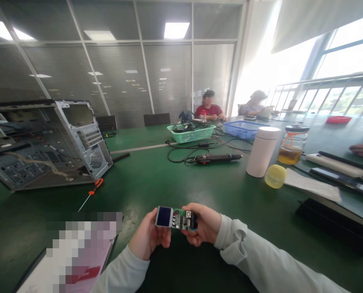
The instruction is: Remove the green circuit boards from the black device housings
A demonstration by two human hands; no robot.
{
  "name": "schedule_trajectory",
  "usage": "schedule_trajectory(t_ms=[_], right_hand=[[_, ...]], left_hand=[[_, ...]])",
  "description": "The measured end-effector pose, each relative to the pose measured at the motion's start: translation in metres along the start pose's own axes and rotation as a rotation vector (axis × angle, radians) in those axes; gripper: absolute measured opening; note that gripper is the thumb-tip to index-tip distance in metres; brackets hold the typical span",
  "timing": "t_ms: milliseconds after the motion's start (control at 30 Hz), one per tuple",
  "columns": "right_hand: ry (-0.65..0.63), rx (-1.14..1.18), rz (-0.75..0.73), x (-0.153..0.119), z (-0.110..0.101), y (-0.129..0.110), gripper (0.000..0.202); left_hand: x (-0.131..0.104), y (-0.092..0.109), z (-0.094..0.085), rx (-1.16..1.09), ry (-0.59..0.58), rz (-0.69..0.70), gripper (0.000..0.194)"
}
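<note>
Circuit board (pixel 179 221) with a square screen (pixel 164 216), grasped at opposite ends by the left hand (pixel 147 236) and right hand (pixel 205 224), at the near side of a green table (pixel 145 179); an open computer case (pixel 96 162) stands leftward; behind rises a glass partition (pixel 166 97); windows (pixel 350 49) brighten the right.

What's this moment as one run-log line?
left hand: holds circuit board, screen end | right hand: holds opposite end | screen: dark | table: computer case left, power screwdriver ahead
</note>
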State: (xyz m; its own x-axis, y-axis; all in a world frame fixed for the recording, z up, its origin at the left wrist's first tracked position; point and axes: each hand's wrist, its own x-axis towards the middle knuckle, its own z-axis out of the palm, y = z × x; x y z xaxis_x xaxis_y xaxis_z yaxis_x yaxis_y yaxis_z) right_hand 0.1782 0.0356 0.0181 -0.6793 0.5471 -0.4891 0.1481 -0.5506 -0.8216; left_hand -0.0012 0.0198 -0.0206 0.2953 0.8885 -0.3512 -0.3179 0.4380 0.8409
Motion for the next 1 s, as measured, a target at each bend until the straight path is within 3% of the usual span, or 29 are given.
schedule_trajectory(t_ms=[233,333,467,633,767,900,1000], right_hand=[[-0.336,0.16,0.013,0.001,-0.003,0.01,0.067],[-0.355,0.135,0.003,0.005,-0.004,0.016,0.075],[-0.157,0.101,-0.068,0.01,0.0,0.017,0.066],[0.21,-0.159,-0.434,0.014,-0.002,0.017,0.051],[0.438,-0.305,-0.616,0.01,-0.005,0.018,0.041],[0.686,-0.76,-0.84,0.002,-0.002,0.02,0.034],[0.776,-1.05,-0.996,-0.001,-0.001,0.02,0.031]], left_hand=[[-0.014,0.003,0.01,0.019,0.046,0.138,0.041],[-0.012,0.003,0.01,0.033,0.086,0.155,0.042],[-0.005,0.008,0.008,0.013,0.166,0.158,0.037],[-0.004,0.018,0.01,-0.027,0.288,0.151,0.029],[-0.006,0.021,0.014,-0.03,0.343,0.129,0.028],[-0.011,0.024,0.018,-0.023,0.332,0.114,0.029],[-0.013,0.024,0.018,-0.016,0.324,0.104,0.032]])
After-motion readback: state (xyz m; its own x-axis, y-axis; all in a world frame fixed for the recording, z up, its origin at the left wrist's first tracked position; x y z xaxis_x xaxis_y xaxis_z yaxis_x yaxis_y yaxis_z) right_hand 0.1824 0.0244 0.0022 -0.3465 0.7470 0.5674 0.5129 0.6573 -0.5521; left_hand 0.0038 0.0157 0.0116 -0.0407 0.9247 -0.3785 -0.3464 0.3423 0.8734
